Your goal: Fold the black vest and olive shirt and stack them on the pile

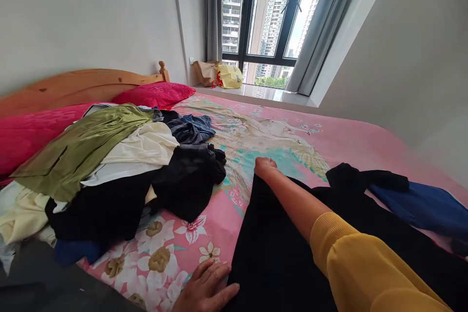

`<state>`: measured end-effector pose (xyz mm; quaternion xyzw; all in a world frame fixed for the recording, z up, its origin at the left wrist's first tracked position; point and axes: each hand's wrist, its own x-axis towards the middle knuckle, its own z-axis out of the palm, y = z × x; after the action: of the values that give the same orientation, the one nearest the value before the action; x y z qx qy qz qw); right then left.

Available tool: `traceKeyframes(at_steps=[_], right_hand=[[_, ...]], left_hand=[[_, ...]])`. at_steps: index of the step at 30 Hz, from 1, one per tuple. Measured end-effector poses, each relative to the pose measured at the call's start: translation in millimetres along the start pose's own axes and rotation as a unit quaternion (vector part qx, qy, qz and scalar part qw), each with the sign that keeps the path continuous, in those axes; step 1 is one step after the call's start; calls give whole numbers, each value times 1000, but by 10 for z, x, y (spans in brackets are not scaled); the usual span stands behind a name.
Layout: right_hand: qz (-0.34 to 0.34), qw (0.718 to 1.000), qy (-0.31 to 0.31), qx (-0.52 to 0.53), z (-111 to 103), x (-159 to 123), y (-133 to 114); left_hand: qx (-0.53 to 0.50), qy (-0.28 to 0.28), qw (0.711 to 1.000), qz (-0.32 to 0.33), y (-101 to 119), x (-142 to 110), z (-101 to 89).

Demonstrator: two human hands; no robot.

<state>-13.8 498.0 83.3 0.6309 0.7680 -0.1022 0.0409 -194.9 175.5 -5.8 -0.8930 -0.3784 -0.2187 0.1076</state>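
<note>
Yellow sleeve (373, 268) over black garment (274, 258), its far corner in curled right fingers (269, 161), near edge against spread left fingers (218, 273).

My sleeve (365, 263) is mustard yellow; I see black cloth (274, 248), a pink sheet (343, 129) with white flowers (209, 253), crimson pillows (157, 93), grey curtains (331, 29), an olive garment (91, 141).

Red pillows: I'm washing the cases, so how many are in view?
2: the left pillow, partly under the clothes pile, and the far pillow, near the headboard post. The clothes could be hiding more.
</note>
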Motion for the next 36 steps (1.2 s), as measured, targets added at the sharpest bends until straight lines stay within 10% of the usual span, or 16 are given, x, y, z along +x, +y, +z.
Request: traceKeyframes(at_steps=[6,12,17,24,28,32,36], right_hand=[[19,995,40,87,173,69,106],[-55,983,118,126,604,-605,22],[-101,991,33,88,936,-1033,-11],[-139,974,-15,178,642,-1678,-50],[-86,963,170,190,673,-2792,666],[158,905,368,141,1067,-3943,2097],[307,862,375,150,1523,-4620,3172]], left_hand=[[-6,3,1000,19,-9,-23,-9],[-11,42,999,-9,19,5,-32],[-46,28,998,-41,82,75,-96],[3,-11,1000,3,3,79,-59],[8,-13,1000,19,-64,53,28],[8,-4,1000,23,-109,57,86],[6,1,1000,21,-134,97,111]])
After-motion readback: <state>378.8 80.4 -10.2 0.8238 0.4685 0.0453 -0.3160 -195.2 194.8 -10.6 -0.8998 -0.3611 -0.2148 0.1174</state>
